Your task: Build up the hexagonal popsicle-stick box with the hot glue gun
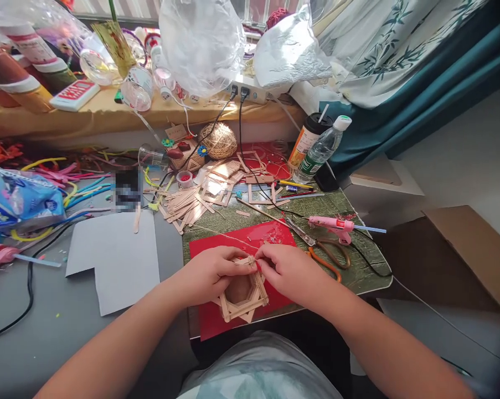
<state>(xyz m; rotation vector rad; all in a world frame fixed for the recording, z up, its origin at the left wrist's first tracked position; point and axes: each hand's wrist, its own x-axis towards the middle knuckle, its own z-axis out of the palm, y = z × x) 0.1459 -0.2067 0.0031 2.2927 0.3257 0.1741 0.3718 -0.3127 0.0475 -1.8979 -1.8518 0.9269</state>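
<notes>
A small frame built of stacked wooden craft sticks (pixel 245 299) lies on a red sheet (pixel 241 244) at the near edge of the table. My left hand (pixel 214 272) grips its left and top side with curled fingers. My right hand (pixel 287 269) pinches a thin twine strand at the frame's top right corner. The twine runs off to the upper left across the red sheet.
Scissors with orange handles (pixel 322 249) and a pink glue gun (pixel 336 226) lie just right of my hands. A heap of loose craft sticks (pixel 191 202), a twine ball (pixel 218 140), a water bottle (pixel 321 149) and a grey card (pixel 117 257) lie beyond and left. Black cables cross the table.
</notes>
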